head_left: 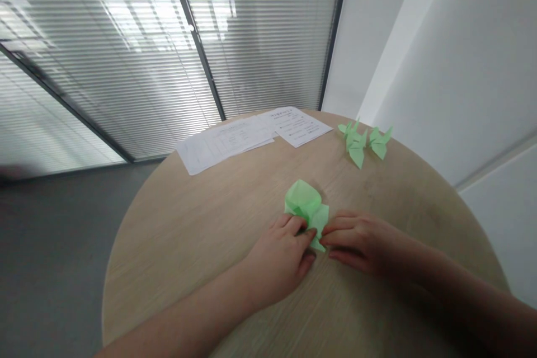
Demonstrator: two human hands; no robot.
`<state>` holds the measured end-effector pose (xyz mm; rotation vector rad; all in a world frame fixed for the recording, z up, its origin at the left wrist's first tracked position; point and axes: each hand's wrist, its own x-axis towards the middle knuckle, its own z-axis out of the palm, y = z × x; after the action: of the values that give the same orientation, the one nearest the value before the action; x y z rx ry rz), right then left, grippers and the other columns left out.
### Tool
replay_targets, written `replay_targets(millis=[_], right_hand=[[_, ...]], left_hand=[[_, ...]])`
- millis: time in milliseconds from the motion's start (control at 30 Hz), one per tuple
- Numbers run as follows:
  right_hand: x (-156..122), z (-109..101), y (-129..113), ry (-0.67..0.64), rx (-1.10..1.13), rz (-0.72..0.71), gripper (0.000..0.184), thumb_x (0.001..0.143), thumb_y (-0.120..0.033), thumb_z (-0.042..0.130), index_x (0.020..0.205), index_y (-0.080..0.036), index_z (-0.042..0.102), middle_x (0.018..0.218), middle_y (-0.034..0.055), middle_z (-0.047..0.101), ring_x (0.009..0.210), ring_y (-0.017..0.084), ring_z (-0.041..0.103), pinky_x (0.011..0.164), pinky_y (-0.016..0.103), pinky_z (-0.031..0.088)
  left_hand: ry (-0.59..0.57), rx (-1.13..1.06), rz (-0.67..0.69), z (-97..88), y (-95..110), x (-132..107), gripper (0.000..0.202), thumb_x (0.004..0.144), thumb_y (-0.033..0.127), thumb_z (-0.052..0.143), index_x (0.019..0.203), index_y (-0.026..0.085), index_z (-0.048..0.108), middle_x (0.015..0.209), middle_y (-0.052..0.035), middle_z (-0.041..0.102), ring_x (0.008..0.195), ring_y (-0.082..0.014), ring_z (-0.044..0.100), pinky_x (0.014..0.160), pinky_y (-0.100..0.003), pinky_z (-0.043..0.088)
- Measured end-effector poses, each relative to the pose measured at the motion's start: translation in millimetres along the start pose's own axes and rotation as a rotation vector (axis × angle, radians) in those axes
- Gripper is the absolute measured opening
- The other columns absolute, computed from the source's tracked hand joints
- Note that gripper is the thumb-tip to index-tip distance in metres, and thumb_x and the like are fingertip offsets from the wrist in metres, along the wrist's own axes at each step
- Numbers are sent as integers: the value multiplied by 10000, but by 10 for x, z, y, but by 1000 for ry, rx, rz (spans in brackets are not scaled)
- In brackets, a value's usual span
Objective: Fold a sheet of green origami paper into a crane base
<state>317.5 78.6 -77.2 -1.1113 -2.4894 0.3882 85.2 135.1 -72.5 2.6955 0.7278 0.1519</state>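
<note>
A partly folded sheet of light green origami paper (302, 197) lies on the wooden table in front of me, its far part puffed up into a rounded flap. My left hand (282, 254) rests over its near left side, with bent fingers pressing the paper down. At the right edge, my right hand (356, 240) has its fingertips together on the paper's lower right corner. The fingers cover part of the near folds. Farther back on the right stand several finished green paper cranes, among them one crane (356, 147) in front and another crane (378, 142) to its right.
The round wooden table (176, 246) has a curved edge all round. White printed sheets (226, 142) overlap at its far side, with another printed sheet (300, 126) beside them. Behind are glass panels with blinds (268, 39) and a white wall (461, 67) on the right.
</note>
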Motion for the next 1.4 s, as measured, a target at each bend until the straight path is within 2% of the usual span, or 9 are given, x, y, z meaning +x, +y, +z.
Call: replay_targets(millis=[167,400,467,533,633,733,867,1200,1400], right_hand=[[29,25,-65,-50,-47,57,157,974,-220,576,1017,-228,727,1025,69,735,962,224,670,875,372,516],[83,196,-60,50,-136,35,211,992,-265,567,848,-200,707,914,57,723,855,221,661,817,364,502],[105,227,-63,74,-152,38,193,984,-250,573,841,-197,691,908,56,718,853,223,654,812,366,494],[123,243,-70,78,-161,56,180,983,-236,571,848,-193,683,930,63,719,872,227,653,824,373,488],[139,249,-69,58,-138,60,181,987,-220,559,850,-187,674,953,70,721,902,227,655,858,381,478],[151,241,-44,55,-111,46,190,992,-212,545,848,-189,666,928,65,720,889,218,653,861,374,467],[173,225,-21,73,-114,64,190,992,-230,557,845,-192,671,871,54,716,845,211,654,833,367,453],[201,252,-15,114,-101,114,125,940,-153,606,983,-199,714,935,60,736,893,226,657,837,360,455],[211,259,23,109,-83,73,170,980,-206,579,897,-209,728,891,46,738,866,215,661,831,362,445]], left_hand=[[27,-1,26,18,-20,7,306,947,249,585,1239,195,658,1128,-98,624,1119,-279,571,1015,-478,516],[63,120,96,-62,5,-50,226,965,143,519,1133,178,666,1009,-70,696,966,-259,646,884,-433,583],[203,155,115,-199,13,-101,222,969,155,511,1125,186,666,990,-69,707,907,-248,654,823,-412,591],[480,187,98,-362,3,-123,269,989,182,500,1225,190,628,1137,-105,688,1016,-246,638,901,-414,565],[686,174,-79,-555,-53,-56,462,958,249,592,1407,194,500,1307,-135,621,1193,-280,585,1017,-472,511],[520,-17,-229,-613,-135,76,608,873,250,678,1440,189,466,1254,-106,661,1110,-258,640,926,-431,555],[387,-91,-346,-603,-211,161,430,861,143,588,1281,214,646,967,-42,734,871,-206,690,807,-358,545],[373,-238,-369,-508,-305,201,421,769,142,609,1178,195,692,764,15,656,689,-160,599,679,-284,452],[391,-413,-394,-387,-323,252,125,803,185,587,806,173,711,685,12,629,653,-153,560,604,-266,374]])
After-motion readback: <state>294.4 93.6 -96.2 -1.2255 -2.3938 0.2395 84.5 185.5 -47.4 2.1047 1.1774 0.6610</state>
